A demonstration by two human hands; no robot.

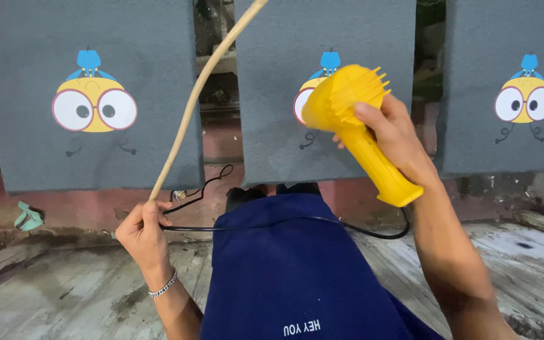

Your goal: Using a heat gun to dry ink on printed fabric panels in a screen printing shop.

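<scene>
My right hand grips a yellow hair dryer by its handle, nozzle aimed at the cartoon print on the middle grey fabric panel. Its black cord loops down across my lap toward my left hand. That hand, with a silver bracelet on the wrist, is closed around the lower end of a long thin wooden stick, which slants up to the right past the frame's top, and it also pinches the cord.
Grey fabric panels with the same round yellow big-eyed figure lie at left and right. My dark blue garment fills the lower centre. A weathered wooden board lies below. A teal scrap sits at left.
</scene>
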